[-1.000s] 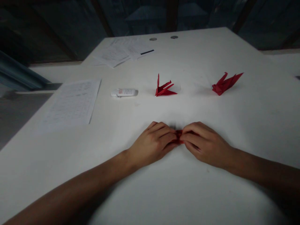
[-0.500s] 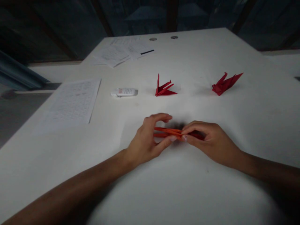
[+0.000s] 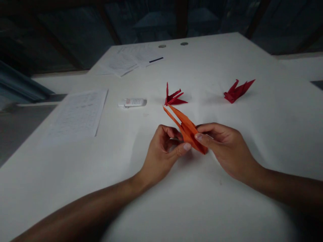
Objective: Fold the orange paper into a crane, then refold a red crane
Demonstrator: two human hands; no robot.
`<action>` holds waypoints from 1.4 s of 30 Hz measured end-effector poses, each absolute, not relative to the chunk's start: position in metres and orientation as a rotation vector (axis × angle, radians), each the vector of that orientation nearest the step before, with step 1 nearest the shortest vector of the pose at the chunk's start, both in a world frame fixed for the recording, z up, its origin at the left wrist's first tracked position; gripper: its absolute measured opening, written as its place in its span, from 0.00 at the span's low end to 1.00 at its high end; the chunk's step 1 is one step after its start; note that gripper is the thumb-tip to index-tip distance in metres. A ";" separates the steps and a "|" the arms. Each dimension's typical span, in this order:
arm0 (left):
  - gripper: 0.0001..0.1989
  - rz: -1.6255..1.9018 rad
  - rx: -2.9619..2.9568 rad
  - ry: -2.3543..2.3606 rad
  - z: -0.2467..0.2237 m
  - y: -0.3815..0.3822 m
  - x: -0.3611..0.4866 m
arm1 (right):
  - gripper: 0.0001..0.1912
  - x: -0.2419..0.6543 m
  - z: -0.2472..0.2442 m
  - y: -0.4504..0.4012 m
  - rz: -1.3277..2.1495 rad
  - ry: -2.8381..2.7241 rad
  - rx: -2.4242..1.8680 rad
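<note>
An orange folded paper (image 3: 186, 126), with two long narrow points aimed away from me to the left, is held between both hands just above the white table (image 3: 156, 208). My right hand (image 3: 224, 144) pinches its right side between thumb and fingers. On the lower left side, my left hand (image 3: 166, 148) grips the edge with the thumb on top and the fingers curled behind. A red origami crane (image 3: 174, 97) stands just past the paper's points. Farther right stands a second red origami crane (image 3: 237, 92).
A white, bottle-like item with printed text (image 3: 132, 102) lies left of the nearer crane. One written sheet (image 3: 78, 114) rests at the left edge, and several papers (image 3: 123, 62) lie at the back with a dark strip (image 3: 156, 59). Two small round discs (image 3: 184, 43) sit near the far edge.
The orange paper has turned from lying nearly level to slanting, its points now up and left with its broad side showing. My left fingers have curled in against it.
</note>
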State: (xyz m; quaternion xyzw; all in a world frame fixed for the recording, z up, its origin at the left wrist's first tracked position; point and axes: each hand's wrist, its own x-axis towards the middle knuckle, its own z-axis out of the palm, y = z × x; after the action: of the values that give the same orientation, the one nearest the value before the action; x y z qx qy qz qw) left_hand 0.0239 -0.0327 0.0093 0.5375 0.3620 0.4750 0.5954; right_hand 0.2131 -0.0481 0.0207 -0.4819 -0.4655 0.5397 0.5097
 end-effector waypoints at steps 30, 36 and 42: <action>0.03 1.411 2.270 0.570 0.006 -0.022 -0.004 | 0.10 0.225 0.010 -0.051 0.156 -1.961 -0.666; 0.03 1.377 2.567 0.334 0.012 -0.017 -0.014 | 0.11 0.239 0.007 -0.054 0.039 -2.150 -0.539; 0.03 1.232 2.669 0.272 0.018 -0.019 -0.020 | 0.13 0.248 0.006 -0.055 0.060 -2.235 -0.492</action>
State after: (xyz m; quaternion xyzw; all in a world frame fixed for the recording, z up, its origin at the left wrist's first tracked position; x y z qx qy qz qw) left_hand -0.0203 -0.0189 0.0179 0.9001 0.0917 0.4154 0.0946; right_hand 0.2476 -0.0551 0.0063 -0.1958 -0.8890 0.0240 0.4132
